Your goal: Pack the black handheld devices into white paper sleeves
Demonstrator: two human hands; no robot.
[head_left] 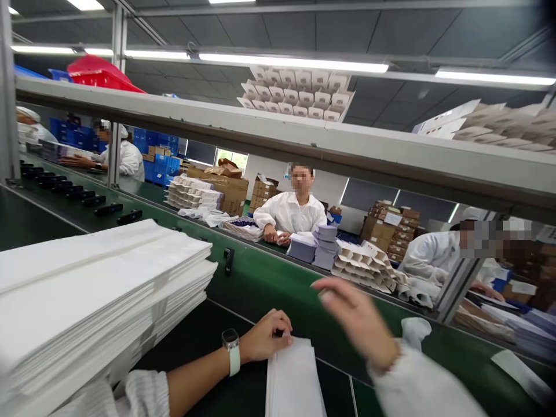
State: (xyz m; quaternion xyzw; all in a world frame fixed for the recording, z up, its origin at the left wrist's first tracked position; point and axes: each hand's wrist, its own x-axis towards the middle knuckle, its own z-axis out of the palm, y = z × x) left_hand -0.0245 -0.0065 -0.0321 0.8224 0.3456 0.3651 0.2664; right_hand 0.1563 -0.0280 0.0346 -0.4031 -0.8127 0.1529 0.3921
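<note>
My left hand [268,336], with a watch on its wrist, is at the top edge of a narrow stack of flat white paper sheets [295,379]. Its fingers are curled and its thumb presses on the top corner, closed on the sheets. My right hand [357,319], blurred by motion, is raised to the right of these sheets and apart from them. Its fingers stretch out to the left with nothing visible in them. To the left of my left hand stands a tall pile of larger folded white sheets [99,272].
A green conveyor belt [260,275] runs across ahead, carrying small black devices [129,217]. Crumpled white pieces [416,332] lie at the right. A shelf [208,124] with carton dividers [299,92] spans overhead. Opposite, a person [299,208] sits near stacked purple boxes [325,246].
</note>
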